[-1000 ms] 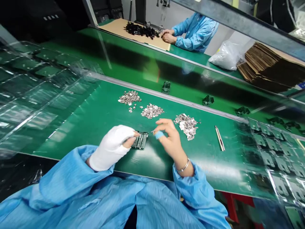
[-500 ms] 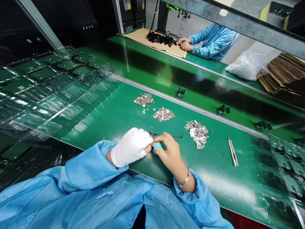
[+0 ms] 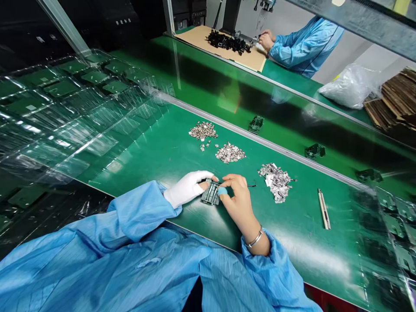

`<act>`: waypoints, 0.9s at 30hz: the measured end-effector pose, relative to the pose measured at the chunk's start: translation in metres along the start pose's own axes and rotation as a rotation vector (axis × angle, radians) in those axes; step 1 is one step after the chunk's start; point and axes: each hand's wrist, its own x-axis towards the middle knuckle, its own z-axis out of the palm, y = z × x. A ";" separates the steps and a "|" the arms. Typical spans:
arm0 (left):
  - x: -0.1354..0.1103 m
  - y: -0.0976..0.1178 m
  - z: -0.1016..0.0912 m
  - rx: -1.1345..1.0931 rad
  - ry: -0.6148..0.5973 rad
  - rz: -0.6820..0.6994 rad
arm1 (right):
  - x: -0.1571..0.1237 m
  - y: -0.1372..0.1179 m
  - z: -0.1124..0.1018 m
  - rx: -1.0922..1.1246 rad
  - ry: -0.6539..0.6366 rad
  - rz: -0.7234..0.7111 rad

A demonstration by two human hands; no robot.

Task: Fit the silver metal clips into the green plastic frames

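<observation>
My left hand (image 3: 186, 189), in a white glove with bare fingertips, grips the left and far side of a dark slotted plastic housing (image 3: 210, 196). The housing lies low over the green table, with its long grooves facing up. On its right side, my right hand (image 3: 238, 198) pinches the edge between thumb and fingers; a blue cover wraps the thumb. A thin black rod or wire (image 3: 252, 186) sticks out beyond the right fingers, and I cannot tell whether it belongs to the housing. Beyond the hands lie a pile of small metal pieces (image 3: 230, 153) and another metal pile (image 3: 276, 182).
A third metal pile (image 3: 203, 130) sits farther back. Tweezers (image 3: 324, 209) lie at right. Clear plastic trays (image 3: 61, 117) are stacked at left. Dark housings (image 3: 256, 124) rest beyond the metal rail (image 3: 227, 125). Across the table, a co-worker's hands (image 3: 267, 41) handle something beside black parts (image 3: 227, 42).
My hands have spread apart slightly, and the housing, mostly hidden before, now shows its grooved face between them. The view has shifted a little. The co-worker's hands have risen off the board.
</observation>
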 end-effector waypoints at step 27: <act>-0.003 -0.001 0.007 -0.025 0.025 0.006 | 0.000 -0.009 0.013 -0.065 -0.028 0.007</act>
